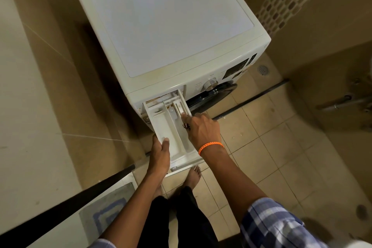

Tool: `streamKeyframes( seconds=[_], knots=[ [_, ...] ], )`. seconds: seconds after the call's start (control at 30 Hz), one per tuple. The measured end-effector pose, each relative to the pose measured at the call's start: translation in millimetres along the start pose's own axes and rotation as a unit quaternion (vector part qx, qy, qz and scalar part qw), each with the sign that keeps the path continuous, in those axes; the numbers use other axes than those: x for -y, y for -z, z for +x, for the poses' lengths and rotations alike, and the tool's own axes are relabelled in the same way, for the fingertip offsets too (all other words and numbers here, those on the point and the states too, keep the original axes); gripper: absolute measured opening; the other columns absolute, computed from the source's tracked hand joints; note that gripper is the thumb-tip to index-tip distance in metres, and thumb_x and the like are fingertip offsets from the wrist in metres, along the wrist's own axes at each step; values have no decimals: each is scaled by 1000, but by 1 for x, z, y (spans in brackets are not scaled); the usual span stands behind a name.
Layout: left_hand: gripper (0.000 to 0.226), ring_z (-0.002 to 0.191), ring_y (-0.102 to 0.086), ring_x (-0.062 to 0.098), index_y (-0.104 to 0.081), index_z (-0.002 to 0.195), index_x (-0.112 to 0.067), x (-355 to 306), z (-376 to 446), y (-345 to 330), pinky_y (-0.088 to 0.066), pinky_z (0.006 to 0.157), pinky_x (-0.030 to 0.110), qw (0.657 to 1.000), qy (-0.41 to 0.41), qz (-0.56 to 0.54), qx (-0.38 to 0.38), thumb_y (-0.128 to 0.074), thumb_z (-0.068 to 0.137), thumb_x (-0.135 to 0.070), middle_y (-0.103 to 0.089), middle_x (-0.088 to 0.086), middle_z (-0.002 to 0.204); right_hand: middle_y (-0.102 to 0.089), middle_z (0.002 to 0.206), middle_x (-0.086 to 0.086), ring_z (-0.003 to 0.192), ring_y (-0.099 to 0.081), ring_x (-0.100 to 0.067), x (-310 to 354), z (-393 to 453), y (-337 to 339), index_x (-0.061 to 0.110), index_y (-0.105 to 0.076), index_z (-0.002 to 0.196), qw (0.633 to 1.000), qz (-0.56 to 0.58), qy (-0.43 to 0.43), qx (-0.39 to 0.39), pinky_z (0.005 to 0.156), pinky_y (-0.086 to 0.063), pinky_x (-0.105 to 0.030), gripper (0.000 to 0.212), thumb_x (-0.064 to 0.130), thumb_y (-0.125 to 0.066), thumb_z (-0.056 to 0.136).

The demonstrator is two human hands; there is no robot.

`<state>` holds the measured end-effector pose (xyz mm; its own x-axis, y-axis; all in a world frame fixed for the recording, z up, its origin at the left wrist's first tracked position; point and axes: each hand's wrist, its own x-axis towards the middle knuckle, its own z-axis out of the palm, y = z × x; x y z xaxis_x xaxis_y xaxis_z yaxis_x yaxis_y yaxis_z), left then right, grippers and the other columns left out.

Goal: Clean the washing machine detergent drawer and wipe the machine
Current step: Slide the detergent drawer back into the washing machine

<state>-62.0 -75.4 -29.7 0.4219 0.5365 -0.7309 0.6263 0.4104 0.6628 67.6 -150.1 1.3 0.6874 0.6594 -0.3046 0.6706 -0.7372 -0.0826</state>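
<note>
From the head camera, a white washing machine (171,32) stands on a tiled floor (281,147), its detergent drawer (171,131) pulled far out of the front left corner. The left hand (160,154) grips the drawer's left wall near the front, thumb hooked over the rim. The right hand (201,129), an orange bracelet (210,147) on its wrist, reaches curled fingers into the right-hand compartment; whether it holds anything there I cannot tell.

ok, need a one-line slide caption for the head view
Detergent drawer pulled out of the white washing machine; left hand grips its front corner while right hand reaches into the right compartment.
</note>
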Motion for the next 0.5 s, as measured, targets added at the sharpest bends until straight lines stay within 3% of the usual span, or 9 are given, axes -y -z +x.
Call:
streamKeyframes(
  seconds=[0.13, 0.23, 0.37, 0.5],
  knots=[
    [46, 140, -50, 30, -35, 158, -16, -6, 7, 4, -44, 107, 37, 1000, 2, -5, -4, -45, 114, -25, -49, 12, 156, -62, 88, -5, 87, -63, -26, 3, 10, 3, 28, -52, 148, 1000, -3, 3, -6, 76, -60, -45, 43, 21, -60, 106],
    [42, 130, -51, 22, -38, 155, -14, -12, 11, 3, -43, 103, 35, 1000, 9, -21, 1, -46, 114, -25, -52, 8, 145, -54, 87, -3, 93, -63, -27, 4, 20, 11, 29, -56, 142, 1000, -2, 11, 4, 74, -54, -41, 36, 21, -58, 107],
    [44, 138, -53, 27, -40, 156, -13, -19, 22, 1, -42, 104, 33, 1000, 0, -29, -5, -44, 114, -28, -55, 7, 146, -54, 86, -4, 97, -63, -29, 5, 38, 24, 28, -63, 127, 1000, -21, 21, 3, 69, -46, -41, 25, 16, -55, 106],
    [52, 146, -48, 30, -36, 161, -11, -31, 36, 6, -40, 114, 36, 999, 4, -42, -8, -44, 114, -34, -50, 10, 156, -55, 89, -6, 100, -67, -32, 7, 56, 33, 26, -63, 131, 999, -12, 48, 12, 73, -54, -43, 27, 16, -56, 107]
  ],
)
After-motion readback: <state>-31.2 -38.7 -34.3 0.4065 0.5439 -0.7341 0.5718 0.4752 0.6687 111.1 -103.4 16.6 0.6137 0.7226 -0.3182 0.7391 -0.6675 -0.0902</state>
